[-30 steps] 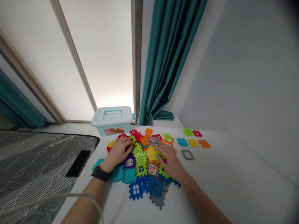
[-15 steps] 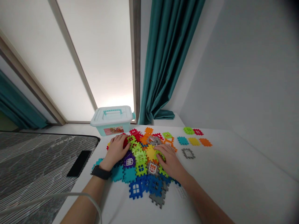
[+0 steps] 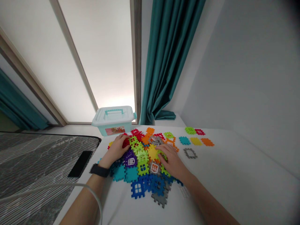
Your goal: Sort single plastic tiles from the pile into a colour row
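Observation:
A heap of colourful interlocking plastic tiles [image 3: 140,162] lies on the white table [image 3: 234,184]; some have window shapes. My left hand [image 3: 115,151], with a dark watch [image 3: 98,170] on its wrist, sits at the heap's far left, fingers curled around a red tile [image 3: 126,142]. Over the right side of the heap my right hand [image 3: 172,162] lies flat, its fingers stretched out and the tips touching a light green tile [image 3: 161,153].
A pale teal lidded box [image 3: 113,120] stands behind the heap. Single tiles lie to the right: teal [image 3: 184,140], yellow [image 3: 195,141], orange [image 3: 207,142], grey [image 3: 190,153]. A black phone [image 3: 78,164] rests on the grey striped mat [image 3: 35,162]. A white cable [image 3: 70,187] crosses my left forearm.
My left hand has slid a little toward the far edge of the heap and closed on the red tile. My right hand has barely shifted.

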`<state>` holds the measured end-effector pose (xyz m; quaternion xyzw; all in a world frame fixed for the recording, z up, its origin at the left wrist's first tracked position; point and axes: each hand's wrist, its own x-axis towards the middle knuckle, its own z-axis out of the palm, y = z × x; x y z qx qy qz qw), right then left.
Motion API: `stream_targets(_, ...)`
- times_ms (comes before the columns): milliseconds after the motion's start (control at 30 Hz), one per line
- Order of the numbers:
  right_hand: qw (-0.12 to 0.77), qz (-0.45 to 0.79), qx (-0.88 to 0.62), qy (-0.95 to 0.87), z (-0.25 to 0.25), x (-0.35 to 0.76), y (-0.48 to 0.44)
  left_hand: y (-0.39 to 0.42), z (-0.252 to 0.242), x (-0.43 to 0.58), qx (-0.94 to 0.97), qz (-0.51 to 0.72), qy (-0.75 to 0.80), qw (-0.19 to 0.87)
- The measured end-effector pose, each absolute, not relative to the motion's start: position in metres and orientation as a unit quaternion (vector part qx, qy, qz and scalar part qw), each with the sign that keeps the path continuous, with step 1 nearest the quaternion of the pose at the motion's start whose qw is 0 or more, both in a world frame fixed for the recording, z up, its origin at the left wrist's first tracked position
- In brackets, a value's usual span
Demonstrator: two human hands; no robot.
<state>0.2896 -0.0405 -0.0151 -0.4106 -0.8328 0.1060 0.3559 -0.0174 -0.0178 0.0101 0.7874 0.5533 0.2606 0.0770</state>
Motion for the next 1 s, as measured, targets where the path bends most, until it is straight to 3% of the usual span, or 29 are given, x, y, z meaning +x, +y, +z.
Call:
stream_targets(333,0.354,0.109,-0.409,-0.834,-0.014,0.29,-0.041,-0.021,0.016,-0.027,0.78,0.225,0.581,0.062)
stream_targets(633,0.351,0.108,-0.41,-0.835,-0.013,0.29,-0.043,-0.024,0.032,-0.016,0.725,0.354,0.585,0.081)
stream_targets(833,0.365,0.097,-0.413,-0.829,-0.01,0.287,-0.045,-0.031,0.03,0.016,0.621,0.505,0.513,0.31)
stream_targets(1000,0.402,0.085,-0.407,-0.816,-0.004,0.281,-0.053,-0.044,0.026,0.048,0.547,0.544,0.448,0.452)
